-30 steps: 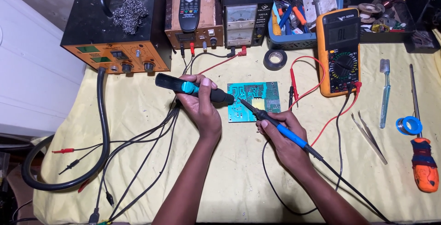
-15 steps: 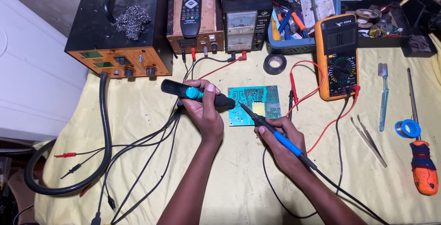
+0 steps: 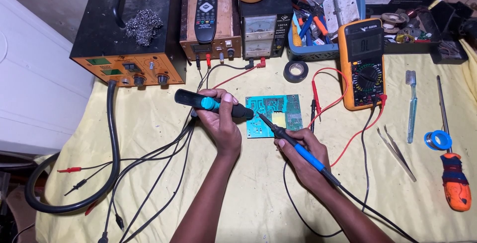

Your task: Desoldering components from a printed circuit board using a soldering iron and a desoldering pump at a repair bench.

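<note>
1. Tabletop (image 3: 149, 173) is draped in a yellow cloth; a row of bench instruments stands along the back edge: an orange-fronted station (image 3: 126, 69) at left with a wad of steel wool (image 3: 143, 24) on top, a wooden-cased supply carrying a remote control (image 3: 205, 8), and a meter-faced power supply (image 3: 261, 37).
2. I see the left hand (image 3: 221, 124) with its fingers wrapped around a black and teal hot-air handpiece (image 3: 213, 104), held nearly level, its nozzle end at the left edge of the board.
3. The right hand (image 3: 300, 156) pinches a blue-handled soldering iron (image 3: 293, 146) pen-style, fingers closed on the grip; the tip slants up-left and meets the board near the nozzle.
4. The green circuit board (image 3: 273, 114) lies flat on the cloth at mid-tabletop, between the two hands and just beyond them.
5. A yellow multimeter (image 3: 361, 64) rests to the right of the board, its red and black leads looping across the cloth.
6. A roll of black tape (image 3: 296, 70) sits just behind the board.
7. Farther right: tweezers (image 3: 396, 146), a toothbrush (image 3: 411, 106), a solder spool (image 3: 437, 139), an orange-handled screwdriver (image 3: 454, 181).
8. A thick black hose (image 3: 112, 138) curves from the station down the left side.
</note>
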